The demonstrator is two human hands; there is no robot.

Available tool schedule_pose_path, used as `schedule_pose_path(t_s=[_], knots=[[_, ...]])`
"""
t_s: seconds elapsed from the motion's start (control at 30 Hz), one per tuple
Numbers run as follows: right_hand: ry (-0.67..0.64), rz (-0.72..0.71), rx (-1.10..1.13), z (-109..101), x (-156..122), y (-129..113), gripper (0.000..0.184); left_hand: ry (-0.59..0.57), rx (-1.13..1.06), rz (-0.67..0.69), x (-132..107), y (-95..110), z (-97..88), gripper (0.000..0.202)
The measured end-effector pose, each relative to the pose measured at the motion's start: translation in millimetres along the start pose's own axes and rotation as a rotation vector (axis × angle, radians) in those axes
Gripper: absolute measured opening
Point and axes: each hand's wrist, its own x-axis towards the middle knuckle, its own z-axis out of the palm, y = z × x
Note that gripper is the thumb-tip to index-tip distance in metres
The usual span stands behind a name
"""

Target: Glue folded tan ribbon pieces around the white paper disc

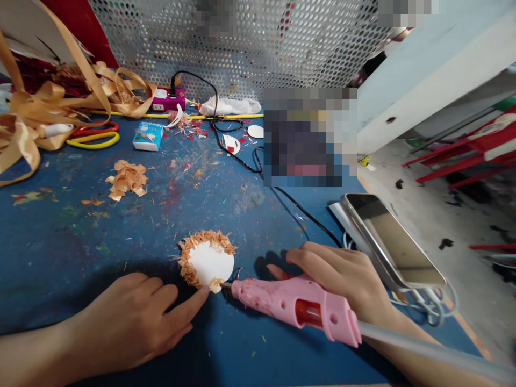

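A white paper disc (212,262) lies on the blue table, its edge partly ringed with pleated tan ribbon (189,269). My left hand (137,317) is at its lower left; the outstretched index fingertip touches the lower rim, while the other fingers are bent and hold nothing visible. In my right hand (342,274) is a pink hot glue gun (278,298), with a long clear glue stick (423,346) running out of its back end. The gun's metal nozzle (227,288) meets or nearly meets the ribbon at the disc's lower right. My right fingers are partly hidden behind the gun.
A pile of tan ribbon pieces (128,179) lies at left, near a small blue box (148,136), scissors (94,138) and loose ribbon (24,123). A black cord (298,207) crosses the table. A phone (393,239) lies at right. Perforated metal (242,54) stands behind.
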Motion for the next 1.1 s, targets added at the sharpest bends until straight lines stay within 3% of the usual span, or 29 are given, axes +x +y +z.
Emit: schedule_pose_path(t_s=[0.47, 0.83, 1.1], knots=[[-0.024, -0.037, -0.095, -10.2, 10.1, -5.1, 0.029, 0.002, 0.001, -0.003, 0.7, -0.4, 1.0, 0.032], [-0.023, 0.084, 0.047, -2.7, 4.1, -0.2, 0.021, 0.011, -0.003, 0.007, 0.3, -0.5, -0.4, 0.033], [0.006, 0.089, 0.052, -2.8, 6.1, -0.1, 0.023, 0.005, 0.001, 0.000, 0.9, 0.6, -0.8, 0.033]])
